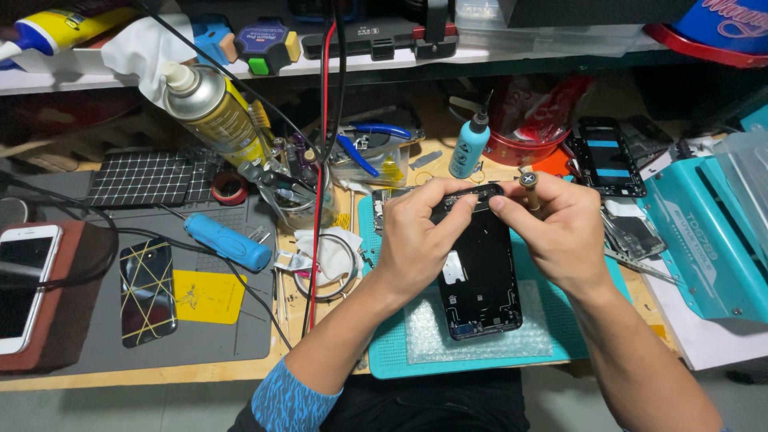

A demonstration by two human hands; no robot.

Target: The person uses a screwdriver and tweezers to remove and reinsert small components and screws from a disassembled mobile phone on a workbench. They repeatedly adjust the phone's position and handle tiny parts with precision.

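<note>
Near edge of the worktop (pixel 200 372): teal mat (pixel 384 352) with bubble wrap (pixel 424 340). On it, black phone housing (pixel 478 272), its top end pinched by my left hand (pixel 412 240) and right hand (pixel 552 232). Left: grey mat (pixel 216 336), blue-handled tool (pixel 228 242), white phone (pixel 24 280). Far edge: spray can (pixel 212 112), blue bottle (pixel 470 144), shelf (pixel 320 66).

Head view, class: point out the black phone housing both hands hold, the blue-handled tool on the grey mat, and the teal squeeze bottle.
black phone housing (pixel 478 276), head view, middle of its open inside.
blue-handled tool (pixel 228 242), head view, middle of handle.
teal squeeze bottle (pixel 469 149), head view, bottle body.
</note>
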